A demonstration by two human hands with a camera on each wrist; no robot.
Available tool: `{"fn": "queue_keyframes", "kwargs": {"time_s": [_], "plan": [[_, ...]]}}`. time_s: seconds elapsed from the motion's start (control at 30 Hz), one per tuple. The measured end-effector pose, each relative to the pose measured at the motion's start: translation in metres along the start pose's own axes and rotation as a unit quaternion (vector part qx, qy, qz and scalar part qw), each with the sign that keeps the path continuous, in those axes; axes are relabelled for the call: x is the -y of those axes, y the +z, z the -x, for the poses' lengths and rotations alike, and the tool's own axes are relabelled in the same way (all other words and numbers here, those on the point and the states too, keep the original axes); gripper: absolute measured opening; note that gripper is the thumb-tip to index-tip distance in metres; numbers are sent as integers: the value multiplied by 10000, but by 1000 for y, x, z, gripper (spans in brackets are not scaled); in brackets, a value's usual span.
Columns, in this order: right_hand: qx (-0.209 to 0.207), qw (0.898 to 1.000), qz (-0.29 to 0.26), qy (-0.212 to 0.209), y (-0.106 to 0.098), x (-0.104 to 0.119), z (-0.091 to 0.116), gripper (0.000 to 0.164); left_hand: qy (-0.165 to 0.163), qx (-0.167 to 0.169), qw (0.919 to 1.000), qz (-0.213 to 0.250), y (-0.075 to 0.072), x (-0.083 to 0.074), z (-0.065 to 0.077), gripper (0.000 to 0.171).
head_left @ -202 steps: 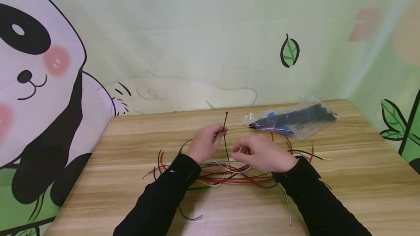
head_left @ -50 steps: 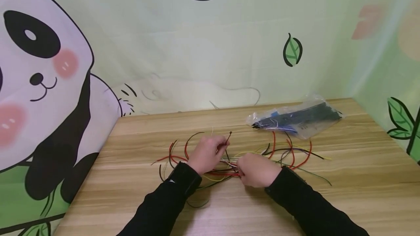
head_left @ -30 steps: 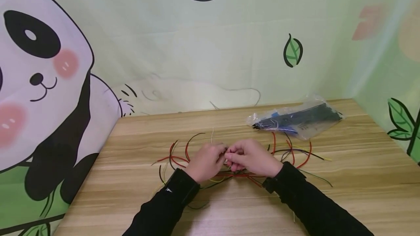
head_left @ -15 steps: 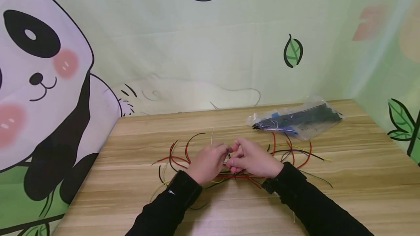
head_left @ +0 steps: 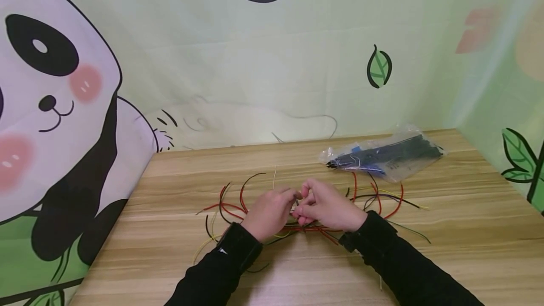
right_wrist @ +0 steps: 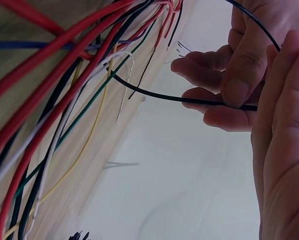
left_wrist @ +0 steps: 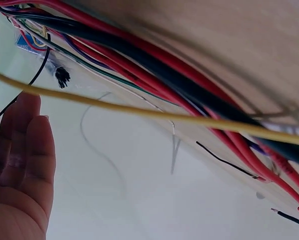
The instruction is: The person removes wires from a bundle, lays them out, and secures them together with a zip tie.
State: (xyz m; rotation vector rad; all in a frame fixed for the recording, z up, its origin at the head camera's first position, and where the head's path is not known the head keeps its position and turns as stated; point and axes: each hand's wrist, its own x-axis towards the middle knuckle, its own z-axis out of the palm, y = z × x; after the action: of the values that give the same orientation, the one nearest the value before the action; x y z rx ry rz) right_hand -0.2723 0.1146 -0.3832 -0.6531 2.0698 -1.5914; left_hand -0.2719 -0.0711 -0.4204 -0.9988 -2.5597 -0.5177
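Above the middle of a loose bundle of coloured wires [head_left: 323, 228], my two hands meet fingertip to fingertip. A thin black cable tie [right_wrist: 159, 95] comes up from among the wires and curves between them. My left hand [head_left: 269, 214] pinches it; its thumb presses on the tie in the right wrist view. Beside it, my right hand [head_left: 331, 206] holds the tie between thumb and fingers. In the left wrist view, the tie [left_wrist: 38, 72] runs across the left hand's fingers [left_wrist: 38, 145]. The tie's ends are hidden by the fingers.
A clear plastic bag [head_left: 382, 152] of black cable ties lies at the back right of the wooden table [head_left: 178, 166]. Wire ends fan out to both sides. A printed backdrop [head_left: 255, 60] stands behind the table.
The left hand has lowered from holding the tie upright. My right hand reached into the wires, then rose to meet the left at the tie. Almost nothing differs in the last half second.
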Motion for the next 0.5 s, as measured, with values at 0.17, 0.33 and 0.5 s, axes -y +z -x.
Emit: {"fn": "queue_keyframes", "kwargs": {"time_s": [0.17, 0.33, 0.5], "plan": [[-55, 10000, 52, -37, 0, 1, 1, 21, 36, 22, 10000, -63, 1, 0, 1, 20], [-156, 9997, 141, -83, 0, 1, 0, 20, 237, -39, 9987, -447, 4, 1, 2, 16], [-359, 9991, 194, -105, 0, 2, -1, 21, 508, -134, 9938, -975, 7, 1, 2, 11]]}}
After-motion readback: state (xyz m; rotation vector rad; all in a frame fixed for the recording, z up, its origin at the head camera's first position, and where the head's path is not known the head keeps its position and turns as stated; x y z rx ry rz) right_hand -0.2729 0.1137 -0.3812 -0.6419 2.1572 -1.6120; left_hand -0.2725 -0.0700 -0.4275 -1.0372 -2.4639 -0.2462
